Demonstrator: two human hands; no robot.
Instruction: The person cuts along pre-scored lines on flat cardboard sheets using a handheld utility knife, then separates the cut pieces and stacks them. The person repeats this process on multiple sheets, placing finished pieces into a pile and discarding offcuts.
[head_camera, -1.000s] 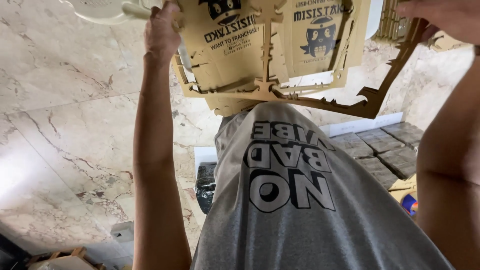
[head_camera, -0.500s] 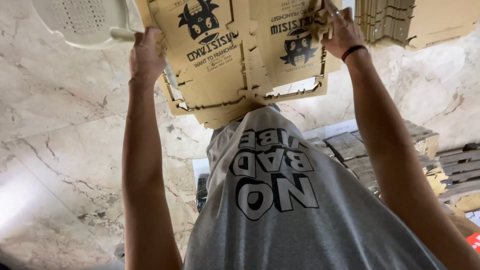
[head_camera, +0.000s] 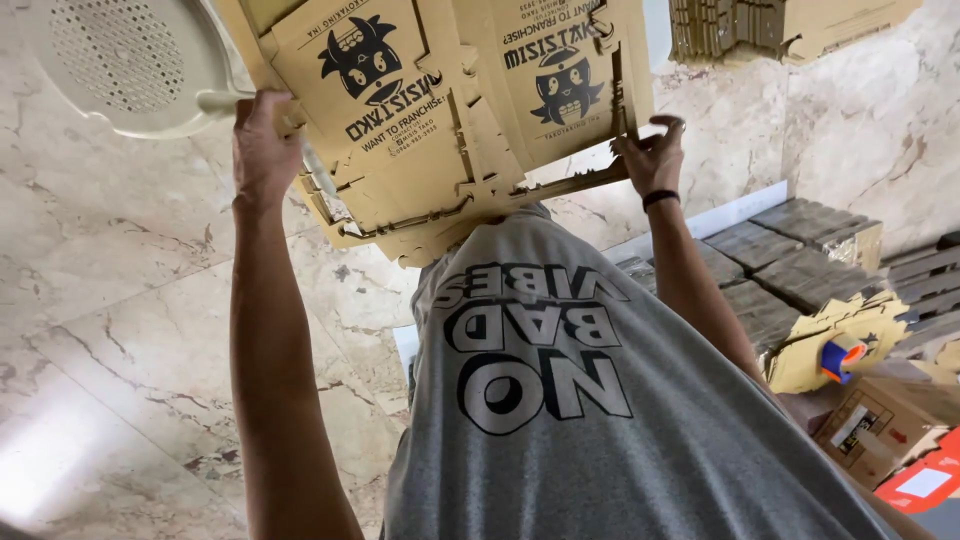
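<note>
I hold a stack of flat, die-cut brown cardboard sheets (head_camera: 450, 110) out in front of me, printed with black cartoon figures. My left hand (head_camera: 262, 140) grips the stack's left edge. On the right lower edge my right hand (head_camera: 650, 155), with a black band on the wrist, clamps the sheets. The stack hangs above my grey printed T-shirt (head_camera: 560, 400) and over the marble floor (head_camera: 120, 330).
A cream perforated plastic stool seat (head_camera: 120, 60) sits at the upper left, touching the stack. More cardboard stacks (head_camera: 790, 250) lie on the right, one bundle (head_camera: 780, 25) at the top right. A tape dispenser (head_camera: 842, 355) rests on cardboard scraps, near small boxes (head_camera: 880, 430).
The view has tilted down, so the stack sits lower in frame. My right hand has shifted from the sheets' upper right corner to their lower right edge. My left hand keeps its grip.
</note>
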